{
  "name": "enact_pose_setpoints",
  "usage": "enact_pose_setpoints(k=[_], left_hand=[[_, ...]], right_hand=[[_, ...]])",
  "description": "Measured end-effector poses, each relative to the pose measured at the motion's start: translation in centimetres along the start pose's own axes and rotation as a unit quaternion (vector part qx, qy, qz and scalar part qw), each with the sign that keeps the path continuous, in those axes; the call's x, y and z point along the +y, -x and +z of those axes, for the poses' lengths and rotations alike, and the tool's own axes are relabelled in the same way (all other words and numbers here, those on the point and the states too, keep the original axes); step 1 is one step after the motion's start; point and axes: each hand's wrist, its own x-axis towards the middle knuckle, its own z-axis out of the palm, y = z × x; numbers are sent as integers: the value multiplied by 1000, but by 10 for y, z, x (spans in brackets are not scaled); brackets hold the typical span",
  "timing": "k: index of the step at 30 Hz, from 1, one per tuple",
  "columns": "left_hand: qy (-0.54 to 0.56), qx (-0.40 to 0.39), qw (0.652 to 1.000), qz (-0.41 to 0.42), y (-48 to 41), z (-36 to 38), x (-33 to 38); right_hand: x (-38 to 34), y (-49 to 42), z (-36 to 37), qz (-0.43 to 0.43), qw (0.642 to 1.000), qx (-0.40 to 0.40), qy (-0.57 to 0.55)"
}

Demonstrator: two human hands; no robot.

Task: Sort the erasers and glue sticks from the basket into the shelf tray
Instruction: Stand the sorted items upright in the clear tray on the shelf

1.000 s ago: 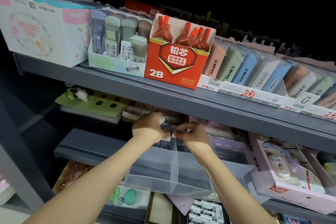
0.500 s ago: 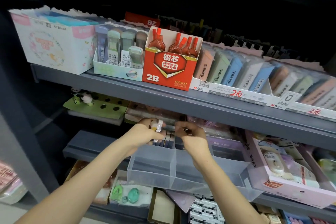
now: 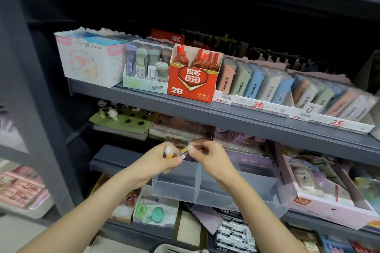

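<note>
Centre frame, just above the clear tray [image 3: 174, 188]: gripping a white-capped orange stick [image 3: 169, 152] in the left hand [image 3: 154, 163], fingers curled round it. Pinching a small purple-sleeved eraser [image 3: 186, 151] in the right hand [image 3: 209, 156], thumb and fingertips closed on it, just beside the stick. Grey shelf [image 3: 246, 121] lip overhanging close above, red 2B box [image 3: 192, 82] on it. Pink box [image 3: 329, 209] crowding the tray's right side. Basket [image 3: 162, 245] rim at bottom edge.

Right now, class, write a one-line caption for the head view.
Left hand holds an orange-and-white item, right hand a purple item, above the clear divided tray.
</note>
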Motion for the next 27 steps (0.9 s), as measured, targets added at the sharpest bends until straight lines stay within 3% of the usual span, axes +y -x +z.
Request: enact_pose_setpoints(k=[3, 6, 10, 14, 21, 27], left_hand=[[33, 95, 995, -14, 8, -15, -9], [136, 182, 971, -77, 8, -31, -23], [286, 208, 919, -175, -2, -37, -30], [351, 209, 893, -190, -16, -42, -32], [278, 186, 934, -126, -17, -39, -36], [168, 179, 965, -93, -18, -37, -40]], right_hand=[[3, -10, 5, 14, 996, 88, -19], [10, -25, 15, 42, 988, 145, 18], [19, -40, 42, 37, 986, 91, 137], [18, -51, 61, 24, 984, 64, 166], [11, -66, 69, -1, 957, 3, 291], [17, -66, 64, 9, 968, -17, 249]])
